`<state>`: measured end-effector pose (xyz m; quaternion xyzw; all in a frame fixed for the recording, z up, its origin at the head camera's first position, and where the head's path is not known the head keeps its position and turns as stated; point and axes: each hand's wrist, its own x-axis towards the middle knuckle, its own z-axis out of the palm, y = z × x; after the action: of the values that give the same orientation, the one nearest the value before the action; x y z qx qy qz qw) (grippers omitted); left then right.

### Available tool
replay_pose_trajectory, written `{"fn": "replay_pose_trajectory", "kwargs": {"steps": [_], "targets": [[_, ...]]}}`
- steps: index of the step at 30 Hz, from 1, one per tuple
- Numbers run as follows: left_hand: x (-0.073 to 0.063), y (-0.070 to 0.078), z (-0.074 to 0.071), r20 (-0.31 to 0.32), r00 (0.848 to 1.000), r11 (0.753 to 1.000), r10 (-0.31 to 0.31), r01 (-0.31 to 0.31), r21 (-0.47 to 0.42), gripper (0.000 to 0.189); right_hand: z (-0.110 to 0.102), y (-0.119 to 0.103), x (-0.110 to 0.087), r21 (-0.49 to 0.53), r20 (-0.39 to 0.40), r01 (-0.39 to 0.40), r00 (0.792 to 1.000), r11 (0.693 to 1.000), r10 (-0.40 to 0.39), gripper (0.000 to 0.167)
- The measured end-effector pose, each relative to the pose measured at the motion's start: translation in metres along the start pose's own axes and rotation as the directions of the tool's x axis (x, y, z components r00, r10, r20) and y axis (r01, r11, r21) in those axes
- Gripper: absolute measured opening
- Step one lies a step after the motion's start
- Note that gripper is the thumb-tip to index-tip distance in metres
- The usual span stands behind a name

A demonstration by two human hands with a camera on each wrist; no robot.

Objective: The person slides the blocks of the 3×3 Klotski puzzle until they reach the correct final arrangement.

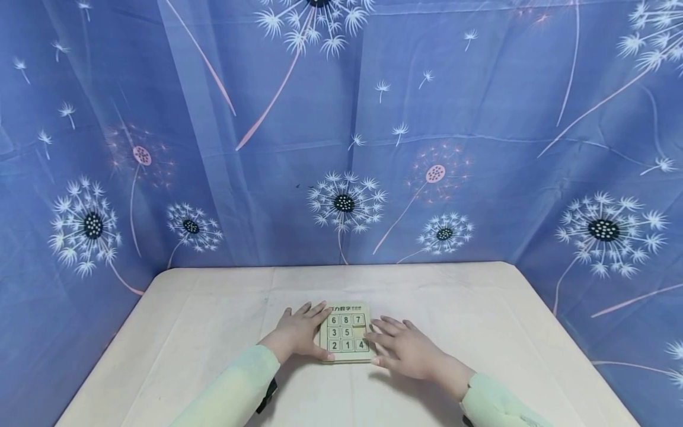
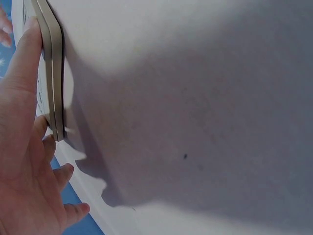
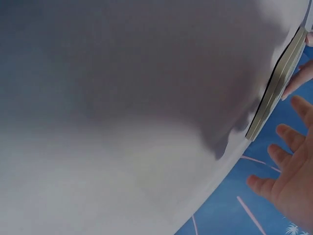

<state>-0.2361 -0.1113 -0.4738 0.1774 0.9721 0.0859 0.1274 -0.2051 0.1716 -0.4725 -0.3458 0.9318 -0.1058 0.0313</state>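
A square number slide puzzle (image 1: 347,356) lies on the table, its tiles in three rows: 6 8 7, 3 5 and a gap, then 2 1 4. My left hand (image 1: 299,332) holds its left side, the thumb (image 2: 27,54) on the near corner and fingers at the far one. In the left wrist view, the frame (image 2: 56,73) shows edge-on beside the thumb. My right hand (image 1: 408,350) is at the right side with loosely extended fingers, the index fingertip over the right rim by the gap. The right wrist view shows those fingers (image 3: 281,155) spread near the puzzle's edge (image 3: 276,85).
A pale cloth covers the table (image 1: 213,308). Behind it and along both sides hangs a blue curtain (image 1: 288,207) printed with dandelions. Light green sleeves (image 1: 235,385) cover both forearms, and a black band part (image 1: 267,397) shows beneath the left one.
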Motion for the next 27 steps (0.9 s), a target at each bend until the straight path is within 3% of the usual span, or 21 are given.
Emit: {"fn": "replay_pose_trajectory", "kwargs": {"steps": [27], "targets": [[-0.001, 0.001, 0.000, -0.001, 1.000, 1.000, 0.012, -0.012, -0.002, 0.110, 0.007, -0.011, -0.015, -0.034, 0.004, 0.028, 1.000, 0.999, -0.028, 0.058]]}}
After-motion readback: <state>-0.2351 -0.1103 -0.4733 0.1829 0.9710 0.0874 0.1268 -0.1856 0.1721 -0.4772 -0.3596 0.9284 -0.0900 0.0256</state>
